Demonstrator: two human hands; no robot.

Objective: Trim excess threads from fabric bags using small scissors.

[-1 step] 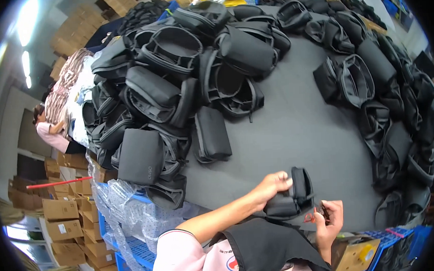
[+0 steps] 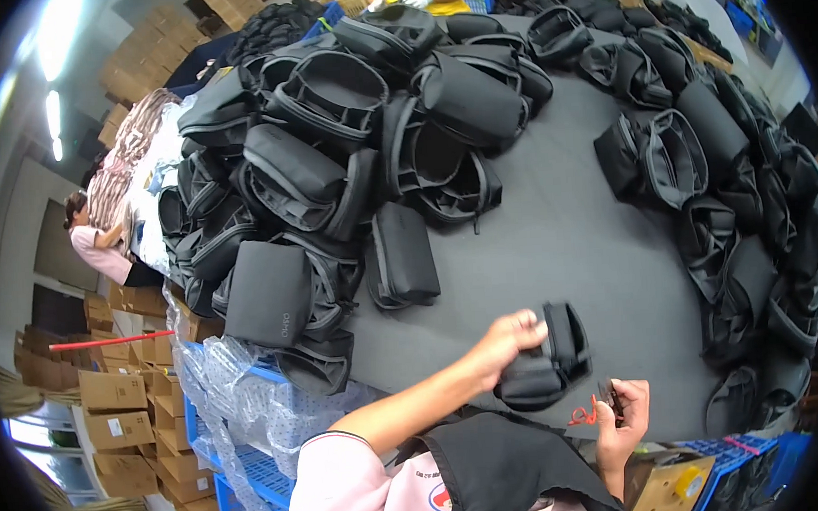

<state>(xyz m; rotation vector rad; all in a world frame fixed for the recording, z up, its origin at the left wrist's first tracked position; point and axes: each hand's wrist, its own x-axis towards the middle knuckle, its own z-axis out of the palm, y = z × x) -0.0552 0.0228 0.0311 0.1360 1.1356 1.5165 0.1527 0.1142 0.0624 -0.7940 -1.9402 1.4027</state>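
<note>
My left hand [image 2: 515, 340] is closed on the edge of a small black zip bag [image 2: 538, 378], with the thumb on top. The bag stands tilted over the near edge of the table, its lid part upright and gaping. Just right of it, my right hand [image 2: 626, 415] is closed around a small dark tool [image 2: 608, 395], perhaps thread snips. A thin red loop [image 2: 582, 416] hangs out beside the tool; whether the two are joined I cannot make out. The right hand is apart from the bag.
Black bags [image 2: 330, 158] are heaped on the grey table [image 2: 538, 239] at the left and back. More bags [image 2: 730, 211] line the right edge. Blue crates [image 2: 255, 486], plastic wrap [image 2: 259, 393] and cardboard boxes [image 2: 118, 433] stand left. People work at the far side and far left.
The black bag in my left hand has shifted slightly upward and turned a little. My right hand stays nearly where it was, with the red loop a little further left.
</note>
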